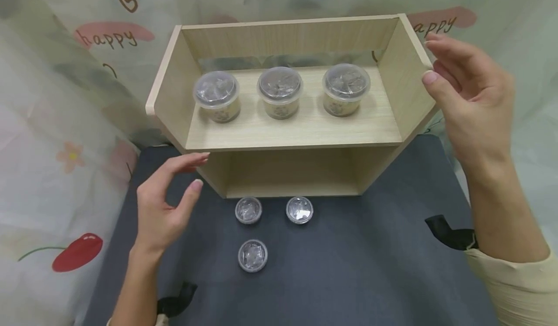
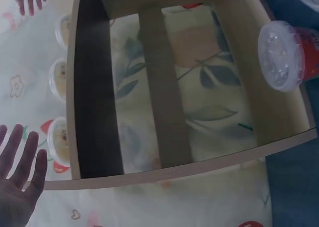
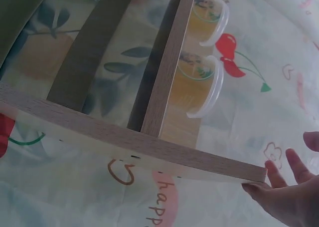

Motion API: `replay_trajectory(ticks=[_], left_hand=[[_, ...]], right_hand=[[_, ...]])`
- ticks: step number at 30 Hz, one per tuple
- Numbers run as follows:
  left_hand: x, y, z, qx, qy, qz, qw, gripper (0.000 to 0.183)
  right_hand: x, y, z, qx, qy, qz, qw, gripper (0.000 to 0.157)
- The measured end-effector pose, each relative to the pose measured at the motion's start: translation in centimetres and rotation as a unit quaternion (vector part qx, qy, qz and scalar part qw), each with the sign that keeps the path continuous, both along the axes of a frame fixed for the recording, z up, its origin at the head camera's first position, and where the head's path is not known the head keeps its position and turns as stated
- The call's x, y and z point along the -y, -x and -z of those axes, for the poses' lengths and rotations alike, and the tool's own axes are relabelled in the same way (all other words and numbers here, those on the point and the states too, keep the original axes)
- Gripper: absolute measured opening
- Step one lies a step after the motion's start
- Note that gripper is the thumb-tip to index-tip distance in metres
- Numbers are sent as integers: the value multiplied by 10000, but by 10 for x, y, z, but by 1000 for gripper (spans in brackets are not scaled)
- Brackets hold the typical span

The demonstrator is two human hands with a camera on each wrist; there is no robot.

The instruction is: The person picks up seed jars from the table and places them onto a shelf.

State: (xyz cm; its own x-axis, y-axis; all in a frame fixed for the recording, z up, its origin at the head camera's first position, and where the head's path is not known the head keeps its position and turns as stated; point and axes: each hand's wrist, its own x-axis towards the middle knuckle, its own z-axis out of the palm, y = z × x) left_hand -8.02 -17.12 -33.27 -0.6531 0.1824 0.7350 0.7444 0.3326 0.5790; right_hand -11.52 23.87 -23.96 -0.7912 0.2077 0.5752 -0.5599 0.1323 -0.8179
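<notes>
My left hand hangs beside the lower left front of a light wooden two-tier shelf, its fingers loosely bent and holding nothing. My right hand is at the shelf's upper right side panel, thumb and fingers spread apart. In the right wrist view, a fingertip is right at the panel's corner. On the upper tier stand three clear lidded tubs: a left tub, a middle tub and a right tub. Their contents look pale yellow.
Three more lidded tubs, one left, one right and one nearer, sit on the dark grey tabletop before the shelf. One shows red sides. Printed cloth hangs behind and around.
</notes>
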Motion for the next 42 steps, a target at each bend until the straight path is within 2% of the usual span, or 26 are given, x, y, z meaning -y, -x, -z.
replay_trajectory(ticks=[3,8,11,20,27,35,42], left_hand=[[1,-1,10,112,66,229,9997,34],[3,-4,31,324,213,638,9972,38],[4,-6,45,495,240,822,9951,38],[3,-12,84,814,2,1205,9894,40],[2,-21,112,1097,133,1448,9833,41],[6,-22,139,1414,357,1560,9769,48],[13,-37,162,1992,602,1526,9661,62]], right_hand=[[-1,0,0,226,608,-112,9978,31],[-8,0,6,379,590,-104,9975,32],[-15,2,10,457,654,-275,9964,35],[-30,6,18,915,796,-508,9913,35],[-36,8,21,1108,856,-714,9876,34],[-45,12,24,1471,905,-1115,9786,36],[-47,11,30,1768,787,-1649,9671,40]])
